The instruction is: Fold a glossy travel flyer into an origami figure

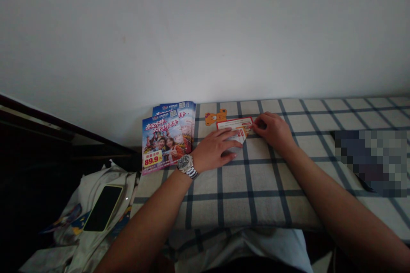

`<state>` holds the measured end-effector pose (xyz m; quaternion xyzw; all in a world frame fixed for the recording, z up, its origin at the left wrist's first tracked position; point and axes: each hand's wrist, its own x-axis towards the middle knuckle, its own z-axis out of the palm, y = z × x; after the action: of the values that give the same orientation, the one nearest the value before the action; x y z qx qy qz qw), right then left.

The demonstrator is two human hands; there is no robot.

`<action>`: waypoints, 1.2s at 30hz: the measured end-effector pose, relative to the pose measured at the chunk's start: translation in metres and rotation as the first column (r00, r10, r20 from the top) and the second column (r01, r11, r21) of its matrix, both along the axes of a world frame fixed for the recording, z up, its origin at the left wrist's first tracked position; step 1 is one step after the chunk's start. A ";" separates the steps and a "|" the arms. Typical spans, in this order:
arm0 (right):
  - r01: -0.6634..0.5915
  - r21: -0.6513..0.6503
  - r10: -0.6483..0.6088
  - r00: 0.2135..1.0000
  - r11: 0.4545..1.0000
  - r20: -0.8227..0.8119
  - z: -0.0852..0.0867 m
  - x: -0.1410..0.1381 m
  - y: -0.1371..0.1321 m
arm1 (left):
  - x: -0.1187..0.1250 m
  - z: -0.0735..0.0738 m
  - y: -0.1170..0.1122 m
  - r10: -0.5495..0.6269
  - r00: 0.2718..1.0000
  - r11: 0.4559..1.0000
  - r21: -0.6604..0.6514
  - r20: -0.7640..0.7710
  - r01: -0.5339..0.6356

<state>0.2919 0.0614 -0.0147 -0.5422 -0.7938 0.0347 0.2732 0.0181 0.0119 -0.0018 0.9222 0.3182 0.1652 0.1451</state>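
A printed flyer point(233, 123) with a red border and white text panels lies on the checked tablecloth, partly folded over. My left hand point(215, 149) rests flat across its left and lower part, fingers spread, covering much of the print. At the flyer's right corner, my right hand point(274, 131) has thumb and forefinger pinched together on the paper edge. Left of my left hand, several matching flyers form a stack point(189, 121). One colourful flyer point(163, 136), marked 89.9, sits askew on top, close to my wristwatch point(185, 164).
The table with its checked cloth point(205, 200) runs along a plain wall. A bear picture point(215, 117) shows on the cloth behind the flyer. At right lies a dark blurred item point(361, 158). Lower left, a phone point(104, 208) rests on crumpled white bags point(78, 196).
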 end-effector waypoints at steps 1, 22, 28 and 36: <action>0.015 0.001 -0.015 1.000 1.000 -0.009 0.000 0.001 0.001 | 0.000 0.000 0.000 0.003 1.000 1.000 -0.001 0.001 -0.003; -0.432 0.026 0.432 0.897 0.902 -0.090 0.006 -0.004 -0.011 | -0.002 -0.002 0.001 0.008 0.999 0.999 0.043 -0.036 -0.007; -0.518 0.011 0.516 0.851 0.856 -0.100 0.002 -0.006 -0.014 | -0.003 -0.004 0.004 0.001 0.999 0.997 0.075 -0.032 0.002; -0.541 -0.013 0.536 0.836 0.841 -0.117 0.004 -0.006 -0.015 | -0.006 -0.006 0.006 -0.031 0.999 0.994 0.106 -0.009 0.032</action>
<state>0.2863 0.0467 -0.0109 -0.3003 -0.8972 0.1576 0.2829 0.0126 0.0183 -0.0074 0.9341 0.2950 0.1760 0.0975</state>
